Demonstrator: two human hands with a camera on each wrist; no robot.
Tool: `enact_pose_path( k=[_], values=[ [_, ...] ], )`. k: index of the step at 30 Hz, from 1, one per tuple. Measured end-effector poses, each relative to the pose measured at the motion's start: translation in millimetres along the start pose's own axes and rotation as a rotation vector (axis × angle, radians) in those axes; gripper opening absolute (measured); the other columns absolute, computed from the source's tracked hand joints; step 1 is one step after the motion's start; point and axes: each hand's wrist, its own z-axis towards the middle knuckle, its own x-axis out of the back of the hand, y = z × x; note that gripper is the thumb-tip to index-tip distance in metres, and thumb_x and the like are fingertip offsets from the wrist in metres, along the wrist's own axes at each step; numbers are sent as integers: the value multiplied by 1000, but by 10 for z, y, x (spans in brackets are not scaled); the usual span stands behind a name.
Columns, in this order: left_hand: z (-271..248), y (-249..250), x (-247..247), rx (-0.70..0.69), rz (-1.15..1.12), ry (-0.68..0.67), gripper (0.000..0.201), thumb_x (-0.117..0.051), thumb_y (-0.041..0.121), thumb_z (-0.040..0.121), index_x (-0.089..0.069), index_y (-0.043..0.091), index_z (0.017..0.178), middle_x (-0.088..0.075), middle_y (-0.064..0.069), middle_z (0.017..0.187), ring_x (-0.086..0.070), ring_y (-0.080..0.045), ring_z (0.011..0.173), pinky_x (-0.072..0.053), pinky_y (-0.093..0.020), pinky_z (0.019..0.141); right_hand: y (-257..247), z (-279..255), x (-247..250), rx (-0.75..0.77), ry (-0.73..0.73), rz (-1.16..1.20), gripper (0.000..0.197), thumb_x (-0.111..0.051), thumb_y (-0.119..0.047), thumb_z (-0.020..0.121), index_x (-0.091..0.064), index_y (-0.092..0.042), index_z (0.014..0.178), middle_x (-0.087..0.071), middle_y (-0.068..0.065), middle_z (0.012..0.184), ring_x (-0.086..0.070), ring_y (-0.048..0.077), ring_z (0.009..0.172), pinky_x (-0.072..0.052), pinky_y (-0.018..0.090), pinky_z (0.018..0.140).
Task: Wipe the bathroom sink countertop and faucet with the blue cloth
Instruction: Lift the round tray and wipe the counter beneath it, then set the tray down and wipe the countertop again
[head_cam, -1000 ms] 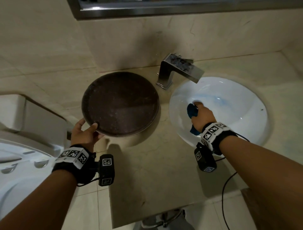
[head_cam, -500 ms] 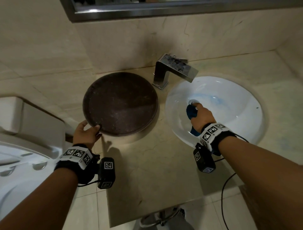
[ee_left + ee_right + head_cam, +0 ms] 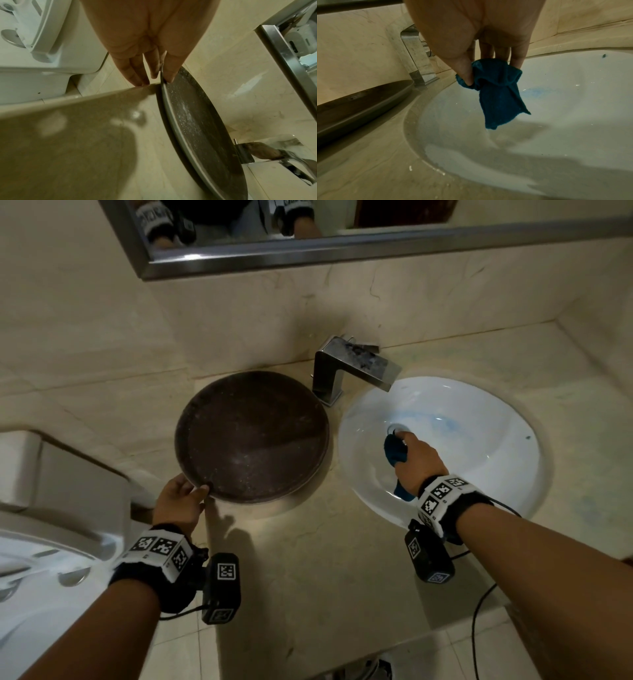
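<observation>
My right hand [image 3: 412, 457] pinches the blue cloth [image 3: 394, 453] between thumb and fingers over the white sink basin [image 3: 496, 446], near the drain [image 3: 397, 428]. In the right wrist view the blue cloth [image 3: 498, 92] hangs from my right hand [image 3: 488, 65], its tail just above the basin [image 3: 556, 108]. The steel faucet [image 3: 349, 368] stands behind the basin's left side on the beige countertop [image 3: 325, 559]. My left hand [image 3: 181, 501] pinches the near rim of a dark round tray [image 3: 253, 436], thumb on top; in the left wrist view my left hand [image 3: 154, 67] lifts the tray [image 3: 193, 121] tilted off the countertop [image 3: 77, 135].
A mirror with a steel frame [image 3: 342, 251] hangs on the back wall. A white toilet [image 3: 44, 525] stands to the left below the counter's left edge. A black cable [image 3: 479, 621] trails from my right wrist. Blue smears [image 3: 442, 422] mark the basin.
My right hand with the cloth has shifted slightly inside the basin near the drain. My left hand keeps its hold on the tray's rim.
</observation>
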Motion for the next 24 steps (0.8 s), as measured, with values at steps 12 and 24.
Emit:
enact_pose_path(
  k=[12,24],
  values=[
    [91,-95,51,11,72,6,34,-43,-1,95,-51,5,128,-55,-15,129,-50,-35,121,-42,-41,98,52,-64,-23,76,-44,42,56,-44,-6,92,-27,-17,144,-43,15,141,-44,32,126,-34,35,105],
    [-26,-103,88,-22,475,2,60,-55,26,93,-29,18,146,-33,-12,150,-36,-35,134,-31,-52,110,110,-144,-91,82,-73,4,54,-44,-8,93,-28,-19,143,-43,16,138,-45,32,123,-38,40,103]
  ],
)
